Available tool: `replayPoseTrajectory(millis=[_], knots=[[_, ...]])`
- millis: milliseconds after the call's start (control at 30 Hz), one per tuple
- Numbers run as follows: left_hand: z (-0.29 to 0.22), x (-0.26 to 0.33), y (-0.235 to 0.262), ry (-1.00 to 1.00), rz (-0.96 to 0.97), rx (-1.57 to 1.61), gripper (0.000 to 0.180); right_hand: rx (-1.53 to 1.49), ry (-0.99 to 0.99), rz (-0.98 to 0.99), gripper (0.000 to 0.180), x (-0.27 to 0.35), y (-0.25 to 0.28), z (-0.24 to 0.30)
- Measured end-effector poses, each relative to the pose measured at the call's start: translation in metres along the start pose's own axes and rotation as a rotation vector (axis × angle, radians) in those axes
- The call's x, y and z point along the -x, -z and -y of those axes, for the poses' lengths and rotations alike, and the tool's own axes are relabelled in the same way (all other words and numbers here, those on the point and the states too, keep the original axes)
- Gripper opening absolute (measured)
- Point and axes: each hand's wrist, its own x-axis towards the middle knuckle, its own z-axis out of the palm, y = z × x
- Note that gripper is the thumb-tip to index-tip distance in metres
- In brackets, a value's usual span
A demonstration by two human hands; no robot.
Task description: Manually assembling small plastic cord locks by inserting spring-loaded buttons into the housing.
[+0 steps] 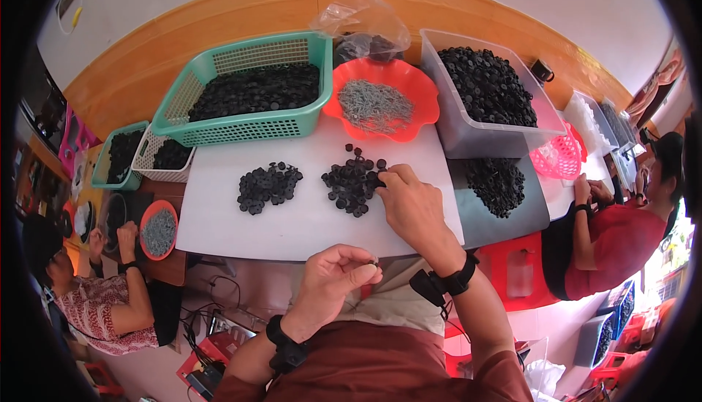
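left hand [338, 276] pinched shut on tiny part [374, 261] | right hand [411, 198] fingers curled, picking at black pile [353, 180] | red bowl [423, 89] behind

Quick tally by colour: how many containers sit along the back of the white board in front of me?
Teal mesh basket: 1
Red-orange scalloped bowl: 1
Clear plastic bin: 1
Total: 3

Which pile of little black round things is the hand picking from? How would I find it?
Find the white board in the middle, below the orange bowl of grey nails. Two heaps of black discs lie on it. The right heap is the one: the right hand touches its edge, while the left heap lies alone.
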Motion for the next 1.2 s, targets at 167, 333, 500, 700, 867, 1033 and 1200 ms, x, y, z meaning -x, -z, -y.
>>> replayPoseTrajectory(millis=[167, 333, 500, 700, 867, 1033, 1200], knots=[[-0.002, 0.001, 0.003, -0.016, 0.007, 0.023, 0.018, -0.074, 0.031, -0.047, 0.019, 0.005, 0.005, 0.001], [-0.003, 0.001, 0.008, -0.048, 0.009, -0.01, 0.018, -0.129, 0.064, 0.023, 0.02, 0.012, 0.011, 0.001], [-0.005, 0.003, 0.009, -0.056, 0.004, 0.01, 0.019, -0.084, 0.065, 0.099, 0.022, 0.015, 0.013, 0.005], [-0.005, 0.004, 0.011, -0.115, -0.027, -0.006, 0.028, -0.056, 0.05, 0.156, 0.023, 0.022, 0.02, 0.01], [-0.009, 0.006, 0.007, -0.079, -0.03, -0.008, 0.026, -0.122, 0.067, 0.095, 0.022, 0.03, 0.025, 0.009], [-0.014, 0.005, 0.003, -0.035, -0.02, 0.049, 0.023, -0.353, -0.046, 0.031, 0.021, 0.046, 0.04, 0.018], [-0.015, 0.002, 0.002, 0.007, -0.011, 0.161, 0.019, -0.566, -0.028, -0.02, 0.023, 0.065, 0.043, 0.021]])
